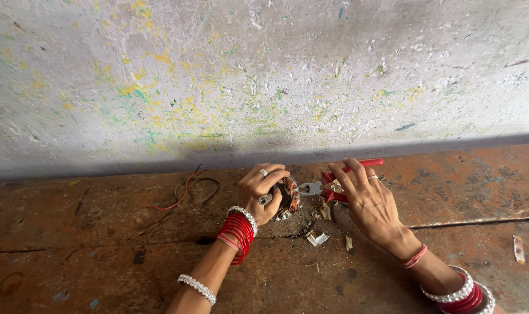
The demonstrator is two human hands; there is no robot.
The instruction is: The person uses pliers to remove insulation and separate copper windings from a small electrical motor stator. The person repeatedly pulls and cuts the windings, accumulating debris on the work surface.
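Paint-flecked pale wall up behind, scarred rusty-brown worktop below. Left hand down at the middle, grip curled tight around a small round motor stator, copper windings showing inside a metal ring, propped on edge on the worktop close to the wall. Ring on one finger, stack of red bangles and a beaded white band at the wrist. Right hand just beside, grip pressed together over red-handled pliers, handles poking out past the fingers toward the wall, metal nose laid right against the stator's rim. Whether the nose actually pinched a wire, impossible to tell. Pale scraps scattered on the worktop between and under the hands. Loose red and dark wires lying off to the left, well apart from the stator. Long crack running across the worktop on the right.
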